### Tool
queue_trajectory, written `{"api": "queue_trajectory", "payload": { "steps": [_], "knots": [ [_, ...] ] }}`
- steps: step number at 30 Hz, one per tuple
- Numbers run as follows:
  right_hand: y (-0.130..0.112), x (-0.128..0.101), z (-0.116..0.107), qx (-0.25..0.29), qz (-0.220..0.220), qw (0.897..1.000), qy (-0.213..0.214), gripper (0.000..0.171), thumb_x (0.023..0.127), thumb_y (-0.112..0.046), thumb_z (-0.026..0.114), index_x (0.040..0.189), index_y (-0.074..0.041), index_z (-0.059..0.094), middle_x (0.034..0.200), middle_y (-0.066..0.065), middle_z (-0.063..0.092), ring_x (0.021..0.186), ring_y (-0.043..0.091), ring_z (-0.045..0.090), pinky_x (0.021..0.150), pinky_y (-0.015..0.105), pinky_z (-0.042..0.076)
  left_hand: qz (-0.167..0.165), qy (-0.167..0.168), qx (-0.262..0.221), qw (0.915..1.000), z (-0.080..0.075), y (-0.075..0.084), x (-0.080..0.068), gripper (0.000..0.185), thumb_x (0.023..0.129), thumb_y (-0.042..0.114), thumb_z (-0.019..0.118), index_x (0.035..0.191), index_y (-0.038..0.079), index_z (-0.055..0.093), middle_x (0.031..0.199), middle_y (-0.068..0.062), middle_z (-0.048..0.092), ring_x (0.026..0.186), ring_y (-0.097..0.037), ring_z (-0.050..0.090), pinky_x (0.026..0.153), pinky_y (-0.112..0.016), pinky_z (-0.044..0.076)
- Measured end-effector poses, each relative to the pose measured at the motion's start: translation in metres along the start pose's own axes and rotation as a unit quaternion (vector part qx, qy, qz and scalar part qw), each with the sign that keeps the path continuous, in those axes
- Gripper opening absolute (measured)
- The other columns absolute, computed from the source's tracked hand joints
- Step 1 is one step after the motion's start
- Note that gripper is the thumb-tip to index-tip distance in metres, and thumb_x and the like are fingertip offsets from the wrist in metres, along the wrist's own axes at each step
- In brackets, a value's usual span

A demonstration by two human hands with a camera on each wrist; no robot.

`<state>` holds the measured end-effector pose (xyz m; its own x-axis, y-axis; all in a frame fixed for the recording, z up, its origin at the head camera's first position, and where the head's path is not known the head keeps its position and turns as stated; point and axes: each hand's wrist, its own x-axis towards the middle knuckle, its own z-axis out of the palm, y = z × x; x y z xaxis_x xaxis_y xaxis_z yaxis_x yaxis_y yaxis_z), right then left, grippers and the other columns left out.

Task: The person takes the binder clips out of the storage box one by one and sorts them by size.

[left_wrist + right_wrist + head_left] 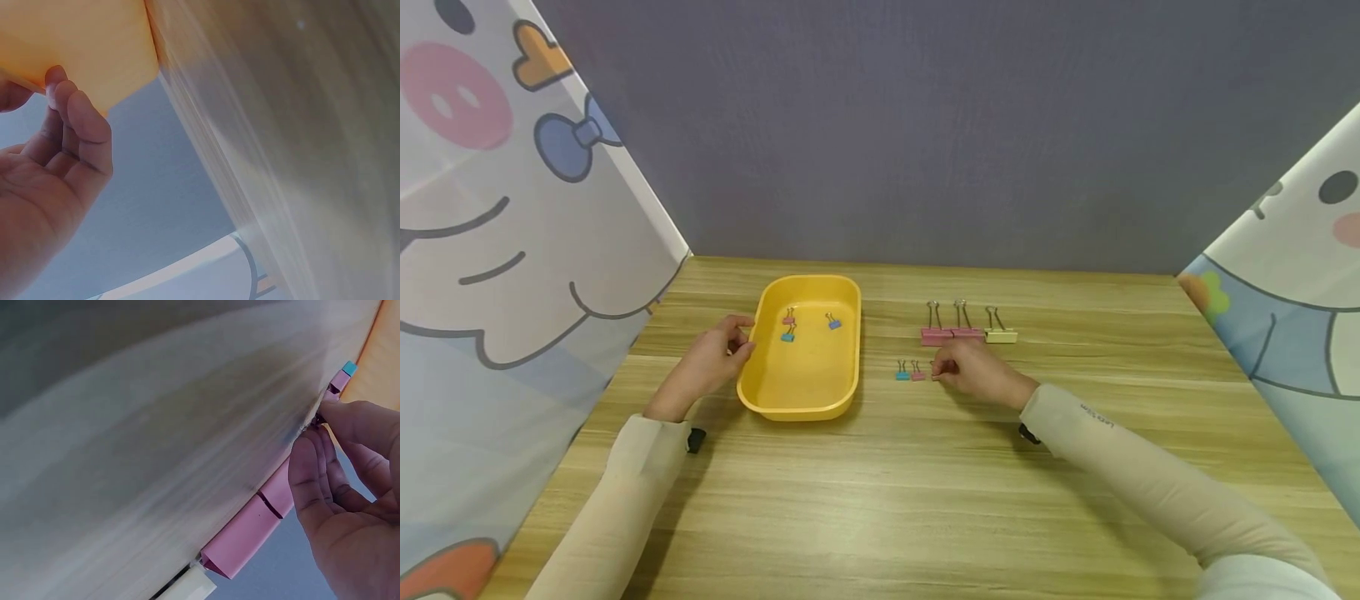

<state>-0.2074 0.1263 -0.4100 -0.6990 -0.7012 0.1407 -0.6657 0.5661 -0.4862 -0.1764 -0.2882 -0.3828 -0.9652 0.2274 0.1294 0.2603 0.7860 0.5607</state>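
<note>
- The left hand [713, 360] touches a rounded yellow plastic tray [805, 371] at its rim; whether it grips cannot be told.
- The right hand [976, 371] pinches a small, mostly hidden binder clip [934, 377] at the wood-grain table [880, 500], near a small pink clip [918, 377].

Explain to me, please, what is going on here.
A person's left grip holds the rim of a yellow tray, where three small binder clips lie. The right grip seems to pinch another small clip, mostly hidden, at the wooden table. Beside it are a small blue clip and a small pink clip; farther back are two large pink clips and a pale yellow one.
</note>
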Motion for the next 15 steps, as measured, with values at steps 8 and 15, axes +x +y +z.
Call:
{"api": "queue_trajectory", "payload": {
  "steps": [8, 15],
  "knots": [
    [0.0003, -0.002, 0.0002, -0.001, 0.0, 1.0, 0.003, 0.011, 0.08, -0.001, 0.074, 0.082, -0.011, 0.07, 0.08, -0.003, 0.065, 0.07, 0.007, 0.057, 0.062, 0.024, 0.049, 0.0, 0.001, -0.001, 1.0, -0.0004, 0.0002, -0.0003, 0.036, 0.095, 0.006, 0.055, 0.127, -0.007, 0.045, 0.085, -0.009, 0.059, 0.073, -0.021, 0.054, 0.064, -0.034, 0.046],
    [-0.0066, -0.0027, -0.0073, 0.04, 0.031, 0.999, -0.004, 0.01, 0.082, 0.0, 0.071, 0.085, -0.009, 0.07, 0.084, -0.002, 0.064, 0.075, 0.01, 0.057, 0.065, 0.026, 0.05, 0.002, 0.003, 0.002, 1.0, -0.0004, 0.0, -0.0006, 0.035, 0.094, 0.006, 0.056, 0.126, -0.006, 0.046, 0.084, -0.009, 0.059, 0.072, -0.021, 0.054, 0.064, -0.034, 0.047]
  ]
}}
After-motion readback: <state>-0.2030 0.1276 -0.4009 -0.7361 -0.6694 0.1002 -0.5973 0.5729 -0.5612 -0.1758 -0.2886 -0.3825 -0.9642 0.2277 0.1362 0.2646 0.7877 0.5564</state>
